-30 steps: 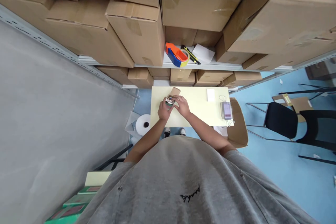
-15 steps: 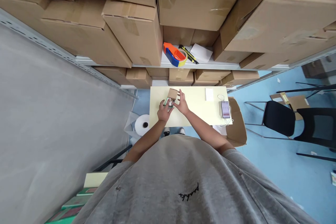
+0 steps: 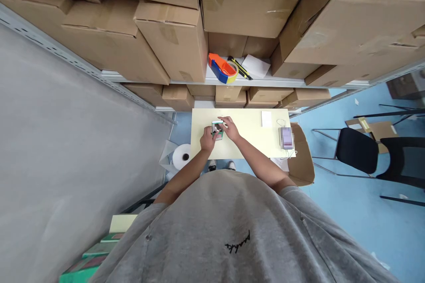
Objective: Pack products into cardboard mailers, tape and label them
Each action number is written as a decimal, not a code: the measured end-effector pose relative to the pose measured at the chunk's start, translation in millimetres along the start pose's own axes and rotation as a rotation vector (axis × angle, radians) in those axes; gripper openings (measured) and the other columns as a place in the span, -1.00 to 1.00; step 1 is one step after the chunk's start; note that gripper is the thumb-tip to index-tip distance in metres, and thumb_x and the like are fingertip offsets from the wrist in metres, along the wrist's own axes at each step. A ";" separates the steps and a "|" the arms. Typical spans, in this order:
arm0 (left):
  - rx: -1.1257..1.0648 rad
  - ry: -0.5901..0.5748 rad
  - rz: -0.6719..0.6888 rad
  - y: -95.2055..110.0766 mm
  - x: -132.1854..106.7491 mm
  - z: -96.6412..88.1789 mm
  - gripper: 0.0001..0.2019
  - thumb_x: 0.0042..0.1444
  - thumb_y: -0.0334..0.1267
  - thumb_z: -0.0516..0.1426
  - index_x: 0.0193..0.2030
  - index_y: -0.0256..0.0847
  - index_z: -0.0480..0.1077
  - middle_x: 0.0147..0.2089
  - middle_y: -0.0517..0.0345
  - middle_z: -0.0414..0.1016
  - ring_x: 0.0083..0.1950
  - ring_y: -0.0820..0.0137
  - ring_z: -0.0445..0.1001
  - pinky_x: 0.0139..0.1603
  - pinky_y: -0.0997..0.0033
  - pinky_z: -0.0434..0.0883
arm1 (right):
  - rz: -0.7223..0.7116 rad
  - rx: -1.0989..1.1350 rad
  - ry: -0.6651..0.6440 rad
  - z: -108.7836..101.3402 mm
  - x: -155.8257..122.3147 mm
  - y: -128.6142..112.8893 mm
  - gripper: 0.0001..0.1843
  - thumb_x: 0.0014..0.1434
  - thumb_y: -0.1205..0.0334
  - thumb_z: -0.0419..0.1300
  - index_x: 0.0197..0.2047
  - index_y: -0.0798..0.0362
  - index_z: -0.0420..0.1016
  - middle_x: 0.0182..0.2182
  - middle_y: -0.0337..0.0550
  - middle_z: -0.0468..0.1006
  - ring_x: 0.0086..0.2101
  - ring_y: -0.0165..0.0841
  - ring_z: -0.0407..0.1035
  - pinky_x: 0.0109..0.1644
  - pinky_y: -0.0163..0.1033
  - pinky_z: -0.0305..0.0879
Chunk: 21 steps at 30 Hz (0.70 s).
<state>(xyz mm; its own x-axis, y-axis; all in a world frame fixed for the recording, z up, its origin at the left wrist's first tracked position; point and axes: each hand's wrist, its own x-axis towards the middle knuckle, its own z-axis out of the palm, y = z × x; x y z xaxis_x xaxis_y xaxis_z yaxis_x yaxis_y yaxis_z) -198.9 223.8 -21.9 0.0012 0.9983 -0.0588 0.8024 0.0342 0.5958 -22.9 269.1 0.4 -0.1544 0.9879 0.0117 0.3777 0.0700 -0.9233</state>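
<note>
A small green-and-white box point(image 3: 218, 135) with a dark picture on its top sits on the cream table point(image 3: 245, 137), its lid down. My left hand point(image 3: 207, 140) grips the box's left side, the thumb lying over its near part. My right hand point(image 3: 230, 130) is at the right side, fingers reaching across the far edge and the thumb on the top face. Part of the box is hidden beneath my fingers.
White paper point(image 3: 266, 119) and a purple packet point(image 3: 286, 138) with white cord lie on the table's right part. An open carton point(image 3: 302, 159) stands beside it, a white roll point(image 3: 181, 156) at the left. Above, the shelf holds a tape dispenser point(image 3: 222, 68), a yellow-black cutter point(image 3: 241, 69) and cartons.
The box's brown flap, standing open before, is now folded down, and the printed top shows. My right hand has moved in over the box from its right.
</note>
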 end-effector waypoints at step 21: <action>-0.197 0.087 -0.001 -9.2 5.4 6.7 -0.64 0.39 -0.02 0.21 0.23 -0.06 0.50 0.16 0.02 0.55 0.06 0.26 0.60 0.03 0.32 0.53 | -0.022 0.012 -0.082 -0.2 -10.4 24.2 -0.43 0.44 -0.27 0.11 0.30 -0.16 0.61 0.37 -0.03 0.37 0.33 -0.11 0.31 0.48 0.04 0.23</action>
<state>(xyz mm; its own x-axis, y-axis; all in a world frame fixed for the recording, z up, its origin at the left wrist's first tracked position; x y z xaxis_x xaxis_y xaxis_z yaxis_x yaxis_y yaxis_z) -202.3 228.6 -33.0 -0.0577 0.9983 0.0052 0.6700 0.0349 0.7416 -12.1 260.6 -22.0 -0.2371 0.9715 0.0015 0.3622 0.0898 -0.9278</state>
